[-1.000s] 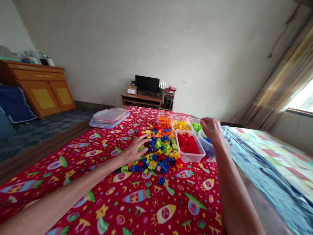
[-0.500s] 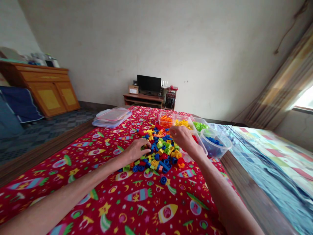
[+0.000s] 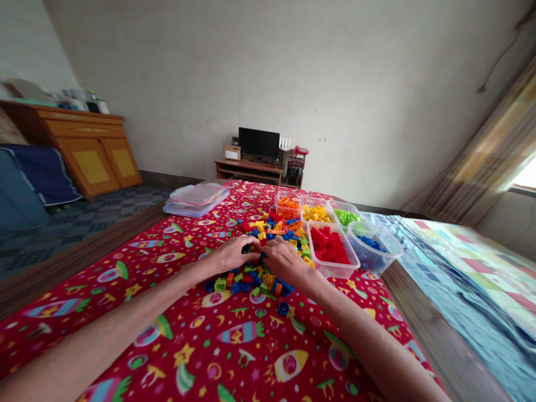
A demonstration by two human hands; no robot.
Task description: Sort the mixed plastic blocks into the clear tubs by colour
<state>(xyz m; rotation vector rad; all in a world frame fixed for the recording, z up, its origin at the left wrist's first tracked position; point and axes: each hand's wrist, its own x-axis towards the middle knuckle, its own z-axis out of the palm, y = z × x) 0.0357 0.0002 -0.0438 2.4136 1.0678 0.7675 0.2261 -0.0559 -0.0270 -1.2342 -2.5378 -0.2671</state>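
Note:
My left hand [image 3: 233, 254] reaches into the left side of a mixed pile of toy building blocks [image 3: 268, 279], its fingers curled and closed, with their tips partly hidden. My right hand [image 3: 285, 260] rests over the middle of the pile, fingers bent together and pointing at the left fingertips. The two hands nearly touch; whatever is pinched between them is too small and covered to make out. Blue, green, yellow, orange and red blocks lie around both hands. A single round blue block [image 3: 283, 309] sits apart, nearer to me.
Right of the pile stand clear tubs of sorted blocks: red [image 3: 330, 245], blue [image 3: 371, 245], yellow [image 3: 316, 214], orange [image 3: 288, 208] and green [image 3: 347, 218]. Stacked lids [image 3: 196, 199] lie at back left on the red patterned cloth [image 3: 167, 340]. A bed [image 3: 460, 251] adjoins the right side.
My right hand has come from above the red tub down and left into the pile beside my left hand. The red tub is now uncovered. My left hand has stayed near its place.

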